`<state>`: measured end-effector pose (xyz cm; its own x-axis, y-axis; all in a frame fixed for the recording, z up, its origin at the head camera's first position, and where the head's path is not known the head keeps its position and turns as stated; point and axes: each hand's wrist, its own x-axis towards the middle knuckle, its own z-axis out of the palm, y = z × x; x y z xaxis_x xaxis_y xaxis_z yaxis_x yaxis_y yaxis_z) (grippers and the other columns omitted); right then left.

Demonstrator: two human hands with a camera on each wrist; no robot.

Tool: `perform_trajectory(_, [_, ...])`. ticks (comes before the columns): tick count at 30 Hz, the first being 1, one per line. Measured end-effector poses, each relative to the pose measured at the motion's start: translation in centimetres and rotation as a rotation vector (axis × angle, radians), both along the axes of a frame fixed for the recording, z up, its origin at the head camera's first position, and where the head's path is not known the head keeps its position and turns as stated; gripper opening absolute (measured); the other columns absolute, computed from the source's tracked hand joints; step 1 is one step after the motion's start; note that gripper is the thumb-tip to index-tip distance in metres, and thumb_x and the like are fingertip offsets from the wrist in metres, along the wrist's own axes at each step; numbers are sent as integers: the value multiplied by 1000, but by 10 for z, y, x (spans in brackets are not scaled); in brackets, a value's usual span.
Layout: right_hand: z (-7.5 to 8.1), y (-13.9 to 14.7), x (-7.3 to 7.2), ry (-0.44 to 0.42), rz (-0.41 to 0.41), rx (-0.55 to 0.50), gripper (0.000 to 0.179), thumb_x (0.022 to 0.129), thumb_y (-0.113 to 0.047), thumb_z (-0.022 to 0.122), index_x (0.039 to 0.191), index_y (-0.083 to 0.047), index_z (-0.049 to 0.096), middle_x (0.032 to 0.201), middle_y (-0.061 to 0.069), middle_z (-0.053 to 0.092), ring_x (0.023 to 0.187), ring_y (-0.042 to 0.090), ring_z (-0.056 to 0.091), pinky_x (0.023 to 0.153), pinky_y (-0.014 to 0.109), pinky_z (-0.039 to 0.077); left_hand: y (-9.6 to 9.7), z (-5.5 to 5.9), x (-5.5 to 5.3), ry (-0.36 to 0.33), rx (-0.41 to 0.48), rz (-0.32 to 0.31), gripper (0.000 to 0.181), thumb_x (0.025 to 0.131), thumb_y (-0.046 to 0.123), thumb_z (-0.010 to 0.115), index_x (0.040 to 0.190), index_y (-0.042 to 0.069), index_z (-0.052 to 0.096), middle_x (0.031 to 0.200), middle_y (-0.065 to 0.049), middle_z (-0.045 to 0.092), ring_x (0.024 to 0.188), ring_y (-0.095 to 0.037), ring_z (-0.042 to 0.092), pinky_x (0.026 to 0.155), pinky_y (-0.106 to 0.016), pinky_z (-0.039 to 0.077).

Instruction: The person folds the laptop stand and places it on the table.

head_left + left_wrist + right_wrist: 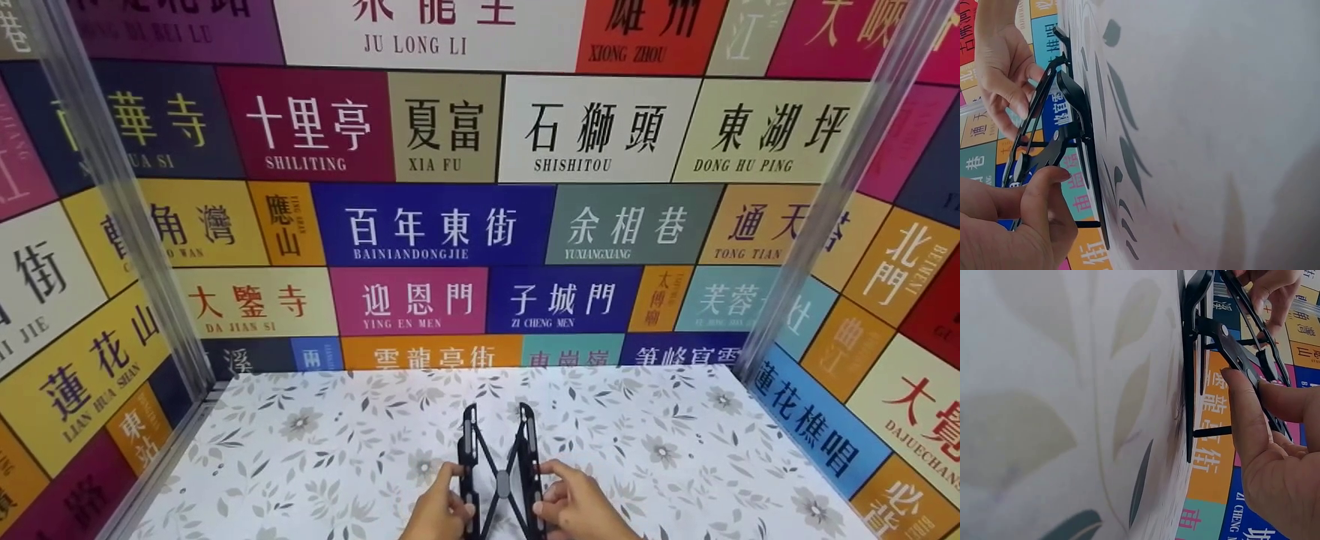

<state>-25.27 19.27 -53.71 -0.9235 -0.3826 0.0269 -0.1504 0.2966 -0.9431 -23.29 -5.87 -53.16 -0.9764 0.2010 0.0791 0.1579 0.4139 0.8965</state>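
A black folding laptop stand (502, 484) stands on the patterned tabletop, its two side rails joined by crossed bars with a hub in the middle. In the head view my left hand (437, 506) pinches the left rail, and my right hand (579, 504) pinches the right one. Seen from the left wrist, the left hand (1030, 222) has thumb and fingers on an upper hinged arm of the stand (1075, 95). From the right wrist, the right hand (1280, 453) grips the matching arm on its side. The stand's near end runs out of the head view.
White cloth with grey leaves and flowers covers the table (337, 450). Behind it and at both sides rise walls of colourful sign panels (427, 225). Clear upright strips (832, 172) stand at the table's back corners.
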Motion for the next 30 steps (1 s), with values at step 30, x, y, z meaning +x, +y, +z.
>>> perform_trajectory(30, [0, -19, 6, 37, 26, 24, 49, 81, -6, 69, 124, 0, 46, 70, 9, 63, 58, 21, 64, 54, 33, 55, 10, -4, 0, -69, 68, -76, 50, 78, 3, 66, 122, 11, 43, 67, -4, 61, 55, -16, 55, 55, -31, 45])
